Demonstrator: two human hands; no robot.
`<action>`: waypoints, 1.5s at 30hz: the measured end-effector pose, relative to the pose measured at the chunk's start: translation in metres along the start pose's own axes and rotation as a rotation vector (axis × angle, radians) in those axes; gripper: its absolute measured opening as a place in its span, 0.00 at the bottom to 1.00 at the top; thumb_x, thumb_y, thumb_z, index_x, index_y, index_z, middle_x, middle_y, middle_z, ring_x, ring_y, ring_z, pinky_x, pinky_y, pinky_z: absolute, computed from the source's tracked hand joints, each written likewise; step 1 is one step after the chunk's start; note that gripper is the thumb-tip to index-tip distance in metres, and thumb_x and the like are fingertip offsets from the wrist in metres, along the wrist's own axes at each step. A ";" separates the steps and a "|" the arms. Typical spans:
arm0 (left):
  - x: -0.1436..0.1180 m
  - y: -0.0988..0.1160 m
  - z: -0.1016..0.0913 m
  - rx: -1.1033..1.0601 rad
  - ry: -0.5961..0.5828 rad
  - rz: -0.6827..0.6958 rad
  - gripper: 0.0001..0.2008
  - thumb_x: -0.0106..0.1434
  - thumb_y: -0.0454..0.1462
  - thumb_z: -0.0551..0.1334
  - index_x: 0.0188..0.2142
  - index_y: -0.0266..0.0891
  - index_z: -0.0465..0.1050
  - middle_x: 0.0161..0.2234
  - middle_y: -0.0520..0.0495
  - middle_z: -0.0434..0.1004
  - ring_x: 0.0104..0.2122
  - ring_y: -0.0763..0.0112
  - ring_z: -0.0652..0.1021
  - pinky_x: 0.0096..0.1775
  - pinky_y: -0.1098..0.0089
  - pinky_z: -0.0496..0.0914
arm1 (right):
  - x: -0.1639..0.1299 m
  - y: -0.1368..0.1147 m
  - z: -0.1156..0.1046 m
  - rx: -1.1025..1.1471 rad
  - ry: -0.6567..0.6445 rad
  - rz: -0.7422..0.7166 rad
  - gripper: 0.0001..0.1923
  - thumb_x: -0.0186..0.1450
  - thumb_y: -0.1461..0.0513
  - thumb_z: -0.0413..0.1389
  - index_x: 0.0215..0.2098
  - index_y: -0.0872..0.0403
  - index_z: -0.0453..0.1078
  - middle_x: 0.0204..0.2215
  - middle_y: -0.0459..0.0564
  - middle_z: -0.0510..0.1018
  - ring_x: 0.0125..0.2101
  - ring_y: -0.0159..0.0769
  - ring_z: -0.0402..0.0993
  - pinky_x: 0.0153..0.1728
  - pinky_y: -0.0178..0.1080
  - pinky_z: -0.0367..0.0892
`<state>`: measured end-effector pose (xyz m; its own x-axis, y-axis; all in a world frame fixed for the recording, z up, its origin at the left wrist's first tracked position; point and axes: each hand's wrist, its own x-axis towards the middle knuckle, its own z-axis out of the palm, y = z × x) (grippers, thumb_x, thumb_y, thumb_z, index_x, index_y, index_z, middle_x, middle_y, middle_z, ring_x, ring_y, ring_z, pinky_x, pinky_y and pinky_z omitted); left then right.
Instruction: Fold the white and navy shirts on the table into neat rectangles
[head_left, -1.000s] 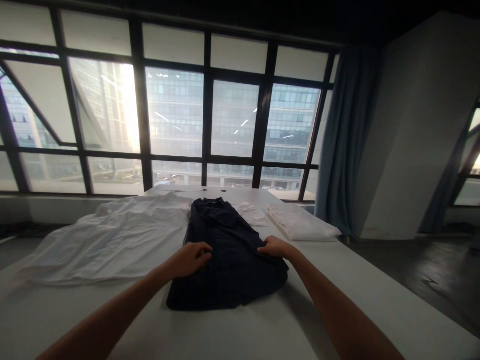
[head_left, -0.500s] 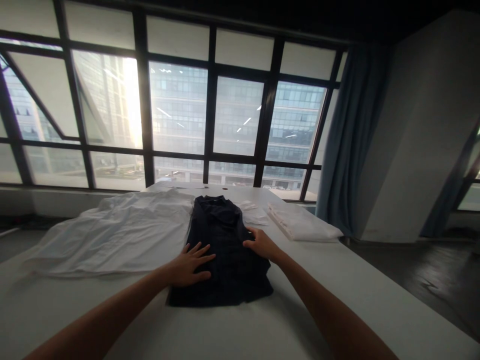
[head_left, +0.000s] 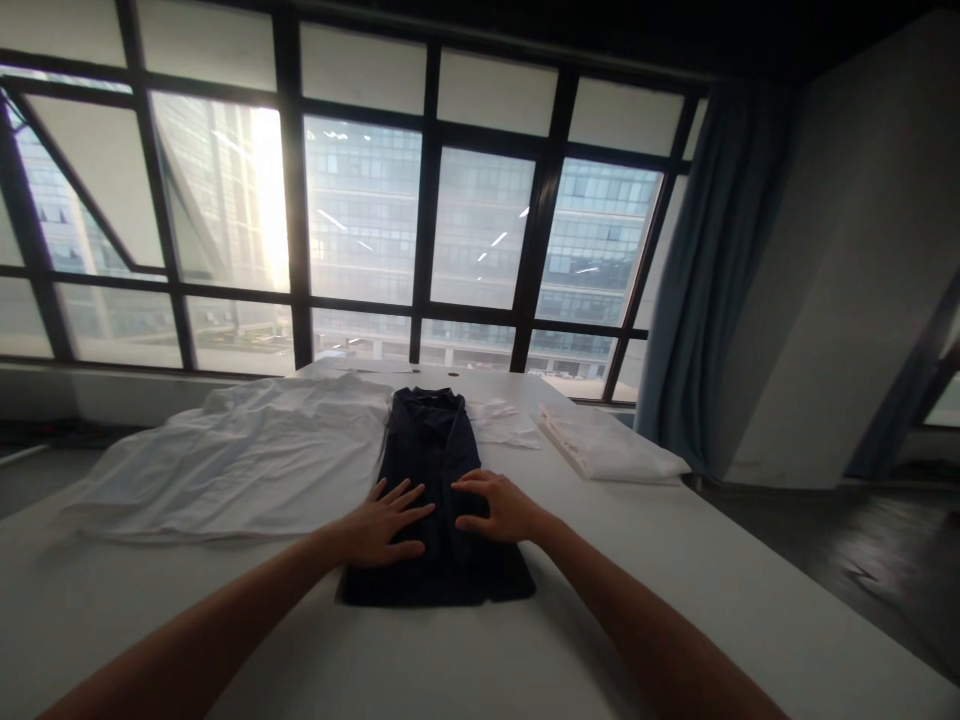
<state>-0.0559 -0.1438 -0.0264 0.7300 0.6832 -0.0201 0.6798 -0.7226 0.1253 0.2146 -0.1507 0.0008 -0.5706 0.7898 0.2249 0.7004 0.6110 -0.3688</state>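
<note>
A dark navy long-sleeved shirt (head_left: 431, 425), folded narrow, lies on the white table (head_left: 420, 660) in front of me, its collar at the far end. Flat on its left side, with fingers spread, rests my left hand (head_left: 382, 525). My right hand (head_left: 499, 508) is over the right side of the shirt, thumb apart from the slightly bent fingers, touching the folded-in cloth. No cloth shows pinched between that thumb and the fingers.
To the left a white shirt (head_left: 247, 460) is spread across the table. Folded white cloth (head_left: 611, 445) sits near the right edge, and another white piece (head_left: 502, 425) lies just past the navy shirt. Windows (head_left: 360, 210) and a blue curtain (head_left: 705, 280) stand behind.
My right hand has moved left from the shirt's right edge onto its body, bringing that side of the cloth inward, so the shirt is narrower. My left hand has stayed in place.
</note>
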 end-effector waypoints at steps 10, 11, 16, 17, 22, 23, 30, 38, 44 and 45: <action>-0.020 0.024 -0.026 -0.072 -0.179 0.071 0.50 0.55 0.63 0.59 0.70 0.47 0.44 0.70 0.37 0.34 0.68 0.41 0.43 0.62 0.39 0.44 | -0.010 -0.005 -0.010 -0.109 -0.342 0.072 0.56 0.46 0.37 0.66 0.67 0.47 0.57 0.67 0.58 0.52 0.64 0.58 0.49 0.63 0.57 0.47; -0.024 0.028 -0.030 -0.066 -0.176 0.066 0.51 0.53 0.62 0.61 0.69 0.46 0.46 0.70 0.36 0.37 0.67 0.41 0.46 0.62 0.41 0.48 | -0.011 -0.008 -0.012 -0.116 -0.336 0.067 0.56 0.45 0.38 0.67 0.66 0.47 0.59 0.66 0.58 0.54 0.63 0.58 0.52 0.62 0.56 0.49; -0.040 0.050 -0.048 0.007 -0.055 -0.030 0.31 0.52 0.51 0.67 0.52 0.40 0.70 0.53 0.38 0.72 0.51 0.50 0.74 0.50 0.57 0.69 | -0.012 -0.012 -0.012 -0.137 -0.268 0.016 0.54 0.44 0.37 0.67 0.64 0.49 0.64 0.61 0.58 0.62 0.58 0.58 0.60 0.60 0.54 0.54; -0.041 0.054 -0.051 0.013 -0.059 -0.040 0.22 0.54 0.47 0.65 0.47 0.40 0.73 0.47 0.41 0.75 0.46 0.54 0.76 0.46 0.61 0.70 | -0.012 -0.011 -0.010 -0.135 -0.258 0.008 0.55 0.44 0.36 0.67 0.64 0.49 0.63 0.62 0.58 0.62 0.59 0.58 0.59 0.61 0.55 0.51; -0.040 0.059 -0.058 0.017 -0.196 -0.049 0.06 0.57 0.35 0.58 0.32 0.41 0.74 0.30 0.50 0.78 0.28 0.68 0.75 0.28 0.71 0.66 | -0.011 -0.008 -0.001 -0.069 -0.274 -0.029 0.55 0.49 0.36 0.63 0.67 0.50 0.56 0.68 0.58 0.50 0.66 0.56 0.43 0.65 0.56 0.35; -0.041 0.059 -0.059 0.002 -0.227 -0.049 0.06 0.55 0.34 0.58 0.31 0.41 0.74 0.28 0.51 0.77 0.26 0.69 0.74 0.26 0.72 0.64 | -0.011 -0.009 -0.001 -0.063 -0.284 -0.030 0.55 0.50 0.36 0.63 0.68 0.50 0.56 0.68 0.58 0.49 0.66 0.55 0.42 0.65 0.56 0.35; -0.039 0.045 -0.055 -0.296 -0.444 0.030 0.05 0.55 0.39 0.64 0.29 0.40 0.77 0.26 0.52 0.79 0.25 0.71 0.76 0.26 0.74 0.66 | -0.015 -0.024 -0.006 -0.085 -0.271 -0.085 0.53 0.46 0.37 0.66 0.64 0.48 0.63 0.64 0.58 0.59 0.61 0.58 0.56 0.61 0.54 0.52; -0.006 -0.013 -0.008 -0.100 0.161 -0.123 0.31 0.69 0.53 0.48 0.66 0.41 0.57 0.68 0.41 0.53 0.67 0.56 0.54 0.65 0.54 0.49 | -0.004 0.003 0.013 -0.160 -0.063 0.092 0.35 0.69 0.44 0.50 0.66 0.55 0.58 0.65 0.60 0.57 0.65 0.52 0.50 0.63 0.53 0.46; -0.010 -0.013 0.006 -0.044 -0.023 -0.096 0.35 0.69 0.57 0.43 0.69 0.43 0.48 0.70 0.40 0.42 0.68 0.53 0.47 0.64 0.49 0.45 | -0.011 0.001 0.012 -0.224 -0.193 0.116 0.39 0.67 0.41 0.49 0.67 0.55 0.57 0.66 0.62 0.54 0.64 0.57 0.50 0.62 0.56 0.48; -0.013 -0.010 0.000 -0.046 -0.047 -0.083 0.37 0.68 0.57 0.46 0.69 0.42 0.49 0.69 0.39 0.43 0.68 0.51 0.49 0.64 0.49 0.47 | -0.013 -0.003 0.007 -0.234 -0.200 0.096 0.41 0.64 0.40 0.52 0.66 0.55 0.59 0.64 0.63 0.57 0.62 0.59 0.54 0.60 0.56 0.52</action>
<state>-0.0721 -0.1455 -0.0278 0.6742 0.7343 -0.0786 0.7352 -0.6571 0.1665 0.2167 -0.1632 -0.0072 -0.5541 0.8324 0.0093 0.8213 0.5485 -0.1568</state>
